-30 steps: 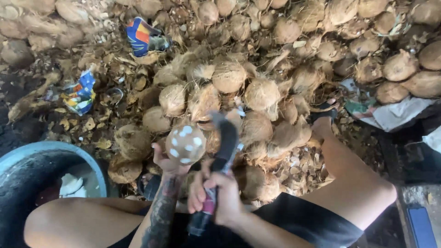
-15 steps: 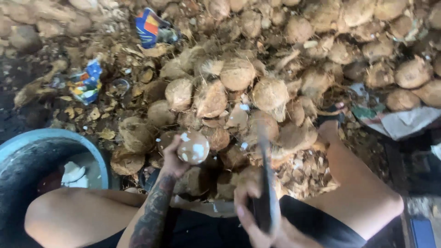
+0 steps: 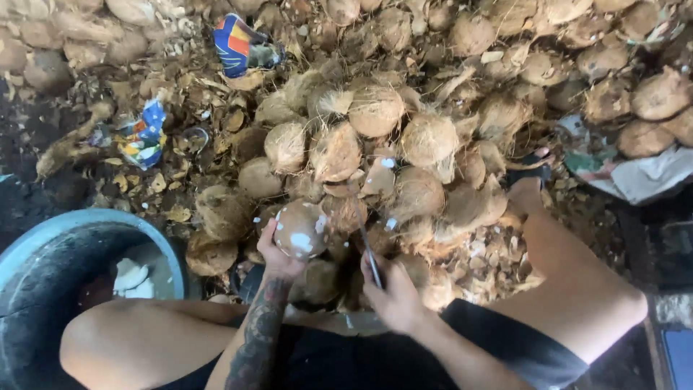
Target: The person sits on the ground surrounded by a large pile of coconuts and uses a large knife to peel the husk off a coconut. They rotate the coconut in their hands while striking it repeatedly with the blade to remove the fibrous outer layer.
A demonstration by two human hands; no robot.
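I see the left hand (image 3: pixel 278 256) clenched around a partly peeled coconut (image 3: pixel 301 230), cupping it from below and from its left side, so the nut sits above and just right of the palm. White patches show on its brown shell. The right hand (image 3: pixel 393 292) is gripped tight on the handle of a knife (image 3: pixel 367 242), whose thin blade runs up from the fist, edge-on to the camera, and stands just right of the coconut; I cannot tell whether blade and nut touch.

Taking the held coconut as my landmark: the heap of husked coconuts (image 3: pixel 426 141) lies beyond it and to its right, a blue basin (image 3: pixel 68 225) with white pieces inside sits to its lower left, a colourful wrapper (image 3: pixel 144 137) lies to its upper left, and the person's bare knees frame it on both sides below.

Against half a second ago, the knife has come forward: then it was blurred and drawn back low near the right thigh, now it stands close beside the nut. The left hand has kept its hold, with the coconut in much the same spot.
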